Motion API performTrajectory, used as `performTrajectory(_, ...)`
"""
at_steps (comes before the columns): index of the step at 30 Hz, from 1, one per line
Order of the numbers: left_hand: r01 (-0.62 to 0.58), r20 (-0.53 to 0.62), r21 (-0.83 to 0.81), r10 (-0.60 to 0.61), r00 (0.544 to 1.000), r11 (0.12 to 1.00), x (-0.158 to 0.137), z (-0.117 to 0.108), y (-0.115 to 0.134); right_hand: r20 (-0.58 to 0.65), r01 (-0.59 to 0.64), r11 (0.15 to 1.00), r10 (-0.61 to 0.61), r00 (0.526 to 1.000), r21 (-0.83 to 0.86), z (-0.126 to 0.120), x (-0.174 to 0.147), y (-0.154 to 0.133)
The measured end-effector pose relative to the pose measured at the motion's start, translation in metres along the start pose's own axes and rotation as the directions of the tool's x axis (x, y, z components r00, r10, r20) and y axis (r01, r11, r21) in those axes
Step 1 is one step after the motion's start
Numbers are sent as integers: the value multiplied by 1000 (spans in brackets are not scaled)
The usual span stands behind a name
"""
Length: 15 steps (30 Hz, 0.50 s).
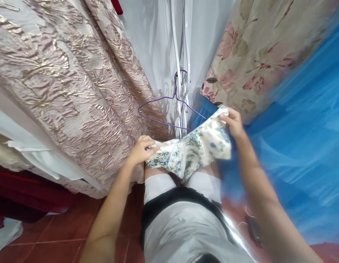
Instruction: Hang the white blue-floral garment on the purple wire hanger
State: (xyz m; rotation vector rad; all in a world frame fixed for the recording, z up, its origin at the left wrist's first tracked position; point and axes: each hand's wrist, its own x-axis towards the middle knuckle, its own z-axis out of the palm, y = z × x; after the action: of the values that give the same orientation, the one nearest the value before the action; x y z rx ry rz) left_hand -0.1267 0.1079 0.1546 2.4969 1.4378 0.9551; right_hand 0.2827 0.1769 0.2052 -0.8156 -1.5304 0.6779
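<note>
Stretched between my hands is a pair of small white shorts (191, 148) with a blue and yellow floral print. My left hand (144, 149) pinches one end of the waistband at the left. At the right and a bit higher, my right hand (232, 120) grips the other end, fingers closed on the cloth. The garment slants up to the right and hangs in front of my thighs. Just beyond it a purple hanger (158, 98) hangs by its hook on white strips (178, 47); its right lower part is hidden behind the shorts.
Pink and gold brocade fabric (76, 84) hangs close on the left. Floral beige cloth (248, 62) and bright blue fabric (303, 146) hang on the right. Dark red cloth (24, 193) is at lower left above the red tiled floor (57, 233). A dark object (254, 229) lies low right.
</note>
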Motion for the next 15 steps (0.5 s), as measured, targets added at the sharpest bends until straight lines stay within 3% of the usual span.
performTrajectory(4,111,-15,299,-111,994,948,2,-50,-36,258,-182,974,142,956,137,40,20,-4)
performTrajectory(7,184,27,433,-217,976,882,16,-72,-63,295,-267,940,198,935,214,63,12,-19)
performTrajectory(11,298,-107,391,-278,955,871,60,-80,-81,328,-286,928,200,924,240,71,0,-36)
performTrajectory(15,244,-251,240,-183,951,940,119,-70,-78,325,-313,917,225,919,249,65,-2,-46)
